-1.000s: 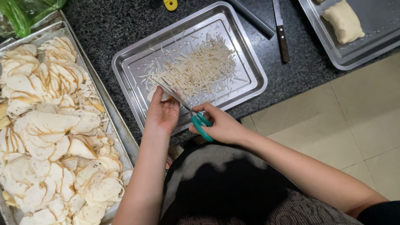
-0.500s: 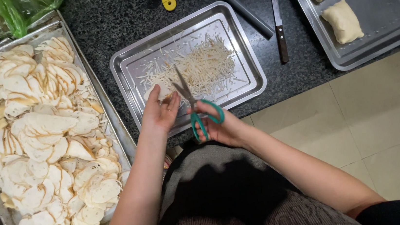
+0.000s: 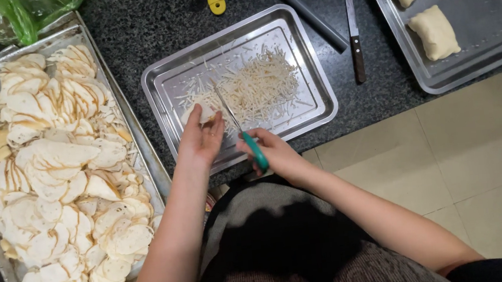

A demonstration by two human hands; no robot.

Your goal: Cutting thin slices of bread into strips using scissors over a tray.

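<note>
Shiny metal tray (image 3: 314, 101) on speckled, polished dark stone counter (image 3: 149, 34); scissors (image 3: 241, 130) have bright metal blades and glossy teal plastic handles; the pale slice (image 3: 196, 112) looks matt and dry

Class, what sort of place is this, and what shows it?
Probably a kitchen: a dark stone counter holds metal trays of sliced food and dough pieces, and scissors cut shreds.

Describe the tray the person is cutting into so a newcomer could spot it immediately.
On the dark speckled counter, three metal trays sit side by side. The small middle tray holds thin white shreds, unlike the left tray of round slices and the right tray of dough blocks.
</note>
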